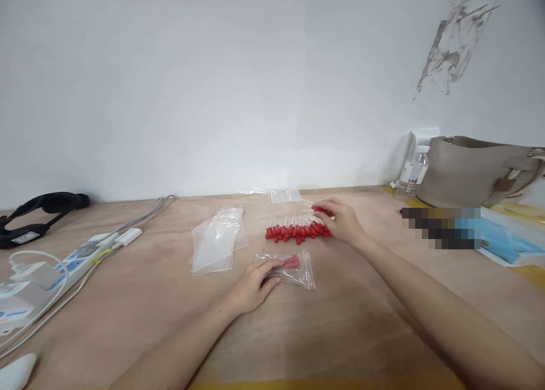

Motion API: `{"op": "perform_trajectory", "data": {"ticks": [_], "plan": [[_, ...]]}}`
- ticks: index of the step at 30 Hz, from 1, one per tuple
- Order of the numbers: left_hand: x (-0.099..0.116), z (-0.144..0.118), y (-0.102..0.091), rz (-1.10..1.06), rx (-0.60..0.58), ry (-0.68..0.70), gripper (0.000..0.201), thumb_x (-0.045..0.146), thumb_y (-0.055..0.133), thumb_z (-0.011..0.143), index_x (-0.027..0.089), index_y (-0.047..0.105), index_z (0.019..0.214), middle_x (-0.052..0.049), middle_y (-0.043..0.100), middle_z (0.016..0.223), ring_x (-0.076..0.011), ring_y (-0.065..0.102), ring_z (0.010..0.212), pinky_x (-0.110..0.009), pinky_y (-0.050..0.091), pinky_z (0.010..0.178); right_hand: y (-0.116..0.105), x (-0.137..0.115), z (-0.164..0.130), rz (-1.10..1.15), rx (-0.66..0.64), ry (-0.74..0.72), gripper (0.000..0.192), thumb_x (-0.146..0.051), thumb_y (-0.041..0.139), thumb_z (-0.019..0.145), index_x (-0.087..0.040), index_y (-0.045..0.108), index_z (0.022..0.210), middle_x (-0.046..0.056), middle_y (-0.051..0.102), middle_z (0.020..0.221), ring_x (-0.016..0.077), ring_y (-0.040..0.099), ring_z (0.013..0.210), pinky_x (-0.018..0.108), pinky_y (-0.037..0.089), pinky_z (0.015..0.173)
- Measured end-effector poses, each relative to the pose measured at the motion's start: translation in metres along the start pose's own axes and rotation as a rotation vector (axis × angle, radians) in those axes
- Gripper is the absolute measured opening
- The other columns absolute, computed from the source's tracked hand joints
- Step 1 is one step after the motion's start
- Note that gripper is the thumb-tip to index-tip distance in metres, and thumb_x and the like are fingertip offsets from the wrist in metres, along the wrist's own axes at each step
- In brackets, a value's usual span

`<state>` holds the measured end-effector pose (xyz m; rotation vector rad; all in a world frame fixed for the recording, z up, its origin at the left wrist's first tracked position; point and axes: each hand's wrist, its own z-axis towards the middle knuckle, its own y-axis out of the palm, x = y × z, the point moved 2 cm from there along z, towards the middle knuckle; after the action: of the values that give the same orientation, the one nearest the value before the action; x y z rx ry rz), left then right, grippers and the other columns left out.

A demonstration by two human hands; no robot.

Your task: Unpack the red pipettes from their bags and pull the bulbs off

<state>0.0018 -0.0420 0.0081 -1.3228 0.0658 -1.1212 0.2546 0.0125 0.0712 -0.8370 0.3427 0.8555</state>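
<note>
1. Wall (pixel 238 83), white, plain, its coating peeled at upper right.
2. Tabletop (pixel 340 333), wood-toned, running up to the wall.
3. Handbag (pixel 460 171), taupe, standing at the far right.
4. Power strip (pixel 79 262), white with blue sockets, plugs and cables attached; left side.
5. Headset (pixel 25 230), black, behind the power strip near the wall.
6. Right hand (pixel 343 219), at the right end of the stick row; thumb and fingers pinched around red-headed sticks, white shafts pointing left.
7. Left hand (pixel 258 282), in front of the row; fingers lie over the left part of a zip bag, thumb apart from them. Whether they grip the film cannot be told.
8. Flat clear bags (pixel 215 248), overlapping in a pile, left of the row.
9. Bottle (pixel 413 173), clear, white-capped, just beside the handbag.
10. Zip bag (pixel 304 276), transparent, lying on the tabletop between the left hand and the row; red heads show inside.
11. Red-headed sticks (pixel 293 231), white-shafted, laid side by side mid-table, heads toward the person.
</note>
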Motion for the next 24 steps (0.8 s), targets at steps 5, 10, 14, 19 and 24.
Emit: {"op": "perform_trajectory", "data": {"ticks": [5,10,14,19,24], "plan": [[0.002,0.0,-0.001,-0.018,0.005,0.011,0.029,0.026,0.046,0.085,0.023,0.05,0.114,-0.004,0.057,0.113,-0.0182,0.052,0.103,-0.033,0.041,0.089,0.047,0.007,-0.005,-0.287,-0.179,-0.137,0.025,-0.024,0.042,0.084,-0.021,0.062,0.098,0.008,0.056,0.106,0.0176,0.056,0.087,0.031,0.043,0.076],[0.003,0.0,-0.001,-0.021,0.0,0.022,0.029,0.026,0.046,0.085,0.023,0.05,0.114,-0.004,0.057,0.113,-0.0177,0.052,0.102,-0.033,0.041,0.089,0.044,0.005,-0.009,-0.427,-0.236,-0.207,0.029,-0.041,0.05,0.08,-0.022,0.061,0.1,0.008,0.058,0.104,0.0227,0.052,0.094,0.037,0.037,0.08],[0.003,0.0,0.0,-0.017,-0.004,0.015,0.029,0.026,0.045,0.085,0.023,0.05,0.114,-0.004,0.056,0.113,-0.0186,0.051,0.103,-0.034,0.041,0.09,0.028,0.001,-0.017,-0.325,-0.123,-0.16,0.028,-0.039,0.047,0.082,-0.02,0.062,0.095,0.009,0.059,0.091,0.0194,0.053,0.083,0.034,0.036,0.076],[0.002,0.0,0.0,-0.003,0.003,0.009,0.031,0.026,0.047,0.084,0.023,0.049,0.114,-0.005,0.056,0.114,-0.0186,0.051,0.104,-0.035,0.04,0.091,0.024,0.001,-0.051,-0.207,-0.199,-0.09,0.017,-0.028,0.05,0.077,-0.019,0.061,0.067,0.003,0.058,0.066,0.0147,0.05,0.065,0.029,0.036,0.065],[0.004,-0.001,-0.001,-0.006,0.007,0.029,0.035,0.026,0.05,0.082,0.021,0.049,0.116,-0.006,0.055,0.116,-0.02,0.05,0.106,-0.036,0.04,0.092,0.039,-0.003,-0.075,-0.033,-0.371,-0.054,0.015,-0.029,0.054,0.075,-0.021,0.067,0.074,0.0,0.055,0.059,0.0128,0.048,0.06,0.026,0.035,0.06]]}}
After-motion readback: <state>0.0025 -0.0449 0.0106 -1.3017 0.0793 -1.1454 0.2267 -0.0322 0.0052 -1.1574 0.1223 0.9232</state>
